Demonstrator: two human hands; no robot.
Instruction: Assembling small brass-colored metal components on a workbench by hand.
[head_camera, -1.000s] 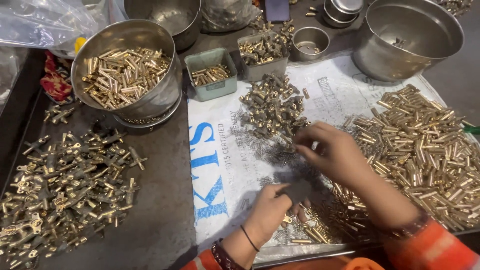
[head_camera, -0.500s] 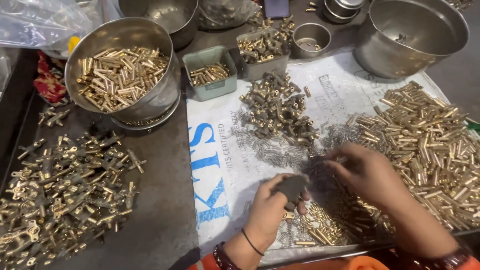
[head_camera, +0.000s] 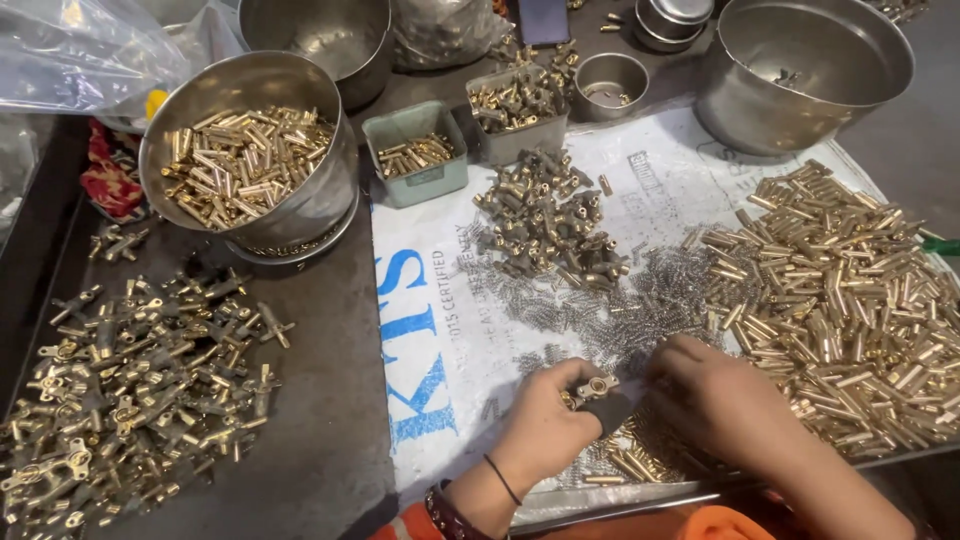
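While a small brass fitting (head_camera: 592, 388) was pinched in the left hand (head_camera: 545, 425) over the printed sheet (head_camera: 430, 300), springs (head_camera: 640, 310) were touched by the curled right hand (head_camera: 715, 395); rigid, light, slippery, it seemed best gripped by its body.

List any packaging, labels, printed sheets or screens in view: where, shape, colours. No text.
Printed sheet: spread flat under the brass parts, centre to right; white, large blue lettering along its left edge, faint grey print elsewhere.
Clear plastic bag: top left corner, crumpled, see-through.
Second clear bag: top centre behind the trays, crumpled, contents unclear.
Phone: top centre edge, dark rectangle, screen off or face hidden.
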